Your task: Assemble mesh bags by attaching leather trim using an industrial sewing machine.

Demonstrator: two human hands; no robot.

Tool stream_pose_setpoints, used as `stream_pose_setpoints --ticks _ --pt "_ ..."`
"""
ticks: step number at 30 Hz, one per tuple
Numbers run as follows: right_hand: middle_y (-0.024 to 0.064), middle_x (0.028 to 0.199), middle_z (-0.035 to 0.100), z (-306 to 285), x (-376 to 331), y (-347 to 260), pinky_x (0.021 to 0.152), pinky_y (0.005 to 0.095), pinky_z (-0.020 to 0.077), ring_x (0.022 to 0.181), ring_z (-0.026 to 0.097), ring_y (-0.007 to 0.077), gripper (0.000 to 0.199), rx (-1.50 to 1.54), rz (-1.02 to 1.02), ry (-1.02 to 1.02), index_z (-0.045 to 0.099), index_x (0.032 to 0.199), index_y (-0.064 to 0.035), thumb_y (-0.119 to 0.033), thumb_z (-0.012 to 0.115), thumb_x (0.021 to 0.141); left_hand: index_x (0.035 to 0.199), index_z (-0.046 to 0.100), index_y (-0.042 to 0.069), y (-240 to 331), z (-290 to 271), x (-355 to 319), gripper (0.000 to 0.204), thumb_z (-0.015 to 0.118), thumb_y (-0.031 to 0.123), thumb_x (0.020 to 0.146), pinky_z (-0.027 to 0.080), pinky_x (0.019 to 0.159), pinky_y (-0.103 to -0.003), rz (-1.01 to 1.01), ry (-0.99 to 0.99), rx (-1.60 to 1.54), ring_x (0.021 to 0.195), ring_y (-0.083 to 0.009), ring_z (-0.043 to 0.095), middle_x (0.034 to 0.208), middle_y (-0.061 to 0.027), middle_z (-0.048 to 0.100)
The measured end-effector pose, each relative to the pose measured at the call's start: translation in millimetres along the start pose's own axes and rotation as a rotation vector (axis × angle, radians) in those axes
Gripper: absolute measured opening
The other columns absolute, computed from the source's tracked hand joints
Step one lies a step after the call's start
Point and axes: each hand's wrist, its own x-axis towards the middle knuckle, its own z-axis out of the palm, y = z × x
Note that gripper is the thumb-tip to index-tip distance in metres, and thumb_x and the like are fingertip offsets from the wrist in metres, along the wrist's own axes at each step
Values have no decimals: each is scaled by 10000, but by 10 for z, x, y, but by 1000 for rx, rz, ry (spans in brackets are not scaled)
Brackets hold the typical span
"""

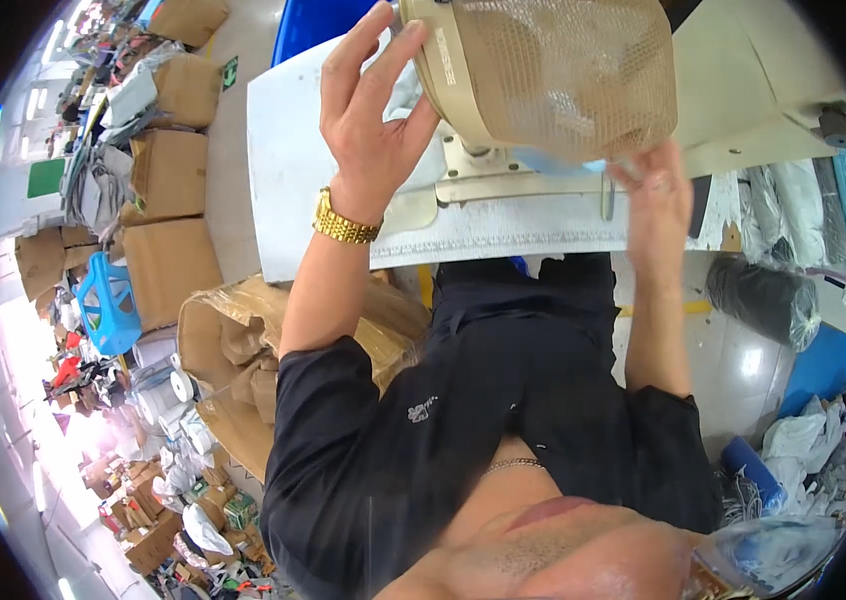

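Observation:
A beige mesh bag [573, 75] with a solid beige band round one end is held up in front of me, over the worktable. My left hand [373, 110] grips the banded rim, its thumb and fingertips against the edge and a gold watch on the wrist. My right hand [658, 195] is at the lower right end of the bag, smeared by motion. Its fingers are partly hidden, so I cannot make out whether they grip the mesh. Beneath the bag show the pale bed plate of a sewing machine [463, 170] and a light blue piece [543, 160].
The white worktable [293, 150] has a ruler strip along its near edge. A beige machine body [753, 60] stands at the right. Plastic-wrapped bundles [778, 215] lie beyond. Cardboard boxes [173, 265], a blue stool [108, 305] and a large open carton [228, 350] are on the left.

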Motion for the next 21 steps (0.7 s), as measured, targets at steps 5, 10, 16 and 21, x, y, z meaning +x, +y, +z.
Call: stream_pose_setpoints --ticks 5,10,16,21 --pt "148 1321 528 308 311 -429 974 350 453 1128 568 216 781 -133 -279 -61 348 1445 60 -261 749 858 1250 553 -41 311 -11 -362 340 558 141 962 507 906 -355 -682 142 -676 1025 -209 625 1174 -144 635" --pt "137 1254 584 421 309 -665 999 325 433 1141 563 189 634 -267 -172 -153 385 1420 71 -115 677 889 1076 621 -47 766 6 -416 301 450 199 1054 549 845 -325 -1260 71 -1273 894 -140 651 1003 -78 671" --pt "139 1305 566 395 229 -444 1012 319 421 1185 547 191 613 -278 -194 -175 375 1444 50 -82 629 902 1051 645 -39 465 -279 -414 251 506 168 1032 571 736 -290 -1100 -110 -1000 805 -139 682 972 -77 702" --pt "131 1309 568 450 239 -486 1018 312 413 1195 541 187 608 -191 -142 -179 376 1452 40 -83 617 907 1115 660 35 115 -56 -113 336 721 -48 795 562 831 -316 -144 88 72 979 -237 682 1041 -108 705"
